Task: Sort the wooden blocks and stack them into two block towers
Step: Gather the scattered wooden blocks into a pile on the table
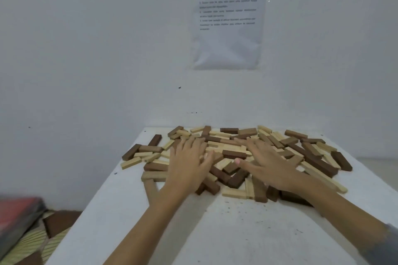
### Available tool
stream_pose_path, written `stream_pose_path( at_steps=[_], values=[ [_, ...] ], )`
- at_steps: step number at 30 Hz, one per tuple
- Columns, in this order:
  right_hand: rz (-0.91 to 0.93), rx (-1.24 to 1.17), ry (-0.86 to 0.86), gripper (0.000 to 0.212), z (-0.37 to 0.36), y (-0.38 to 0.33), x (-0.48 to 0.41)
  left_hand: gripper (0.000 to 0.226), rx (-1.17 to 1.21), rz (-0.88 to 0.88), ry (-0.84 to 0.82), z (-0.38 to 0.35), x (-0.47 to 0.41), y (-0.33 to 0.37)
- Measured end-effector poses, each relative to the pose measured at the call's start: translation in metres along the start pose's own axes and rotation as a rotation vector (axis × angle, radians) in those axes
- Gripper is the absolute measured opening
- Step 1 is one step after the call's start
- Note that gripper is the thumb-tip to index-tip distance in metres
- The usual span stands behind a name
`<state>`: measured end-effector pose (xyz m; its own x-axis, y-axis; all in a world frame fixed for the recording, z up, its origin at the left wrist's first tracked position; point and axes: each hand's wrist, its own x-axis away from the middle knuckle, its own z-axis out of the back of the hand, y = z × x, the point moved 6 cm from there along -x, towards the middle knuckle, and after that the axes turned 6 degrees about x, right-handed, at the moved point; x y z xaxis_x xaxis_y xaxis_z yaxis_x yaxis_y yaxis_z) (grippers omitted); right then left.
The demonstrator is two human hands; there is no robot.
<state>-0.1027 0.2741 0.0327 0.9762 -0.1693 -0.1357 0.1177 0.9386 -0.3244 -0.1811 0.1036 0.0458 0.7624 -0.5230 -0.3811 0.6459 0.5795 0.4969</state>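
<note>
A blurred red thing (17,211) was seen low and well to the left of the pile (232,154), off the table (193,232). The pile, dark and pale blocks mixed and lying unsorted, was spread over the table's far end, close to the wall. The left hand (187,163) was laid flat on the pile's left part, fingers straight and spread, nothing grasped. A printed sheet (228,19) was fixed to the wall above the pile. The right hand (269,165) was laid flat just right of the pile's middle, likewise released, fingers spread.
</note>
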Motion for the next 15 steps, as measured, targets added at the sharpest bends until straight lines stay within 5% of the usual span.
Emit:
stream_pose_path(
  at_steps=[5,12,15],
  values=[
    [0.112,0.051,-0.051,0.055,-0.012,-0.045,-0.030,0.047,0.017,0.210,0.068,0.051,-0.011,-0.077],
    [0.144,0.114,-0.175,0.056,-0.026,-0.088,-0.100,0.117,0.043,0.555,-0.391,0.053,-0.034,-0.171],
    [0.159,0.126,-0.269,0.057,-0.035,-0.103,-0.132,0.117,0.009,0.585,-0.493,0.054,-0.040,-0.167]
  ],
)
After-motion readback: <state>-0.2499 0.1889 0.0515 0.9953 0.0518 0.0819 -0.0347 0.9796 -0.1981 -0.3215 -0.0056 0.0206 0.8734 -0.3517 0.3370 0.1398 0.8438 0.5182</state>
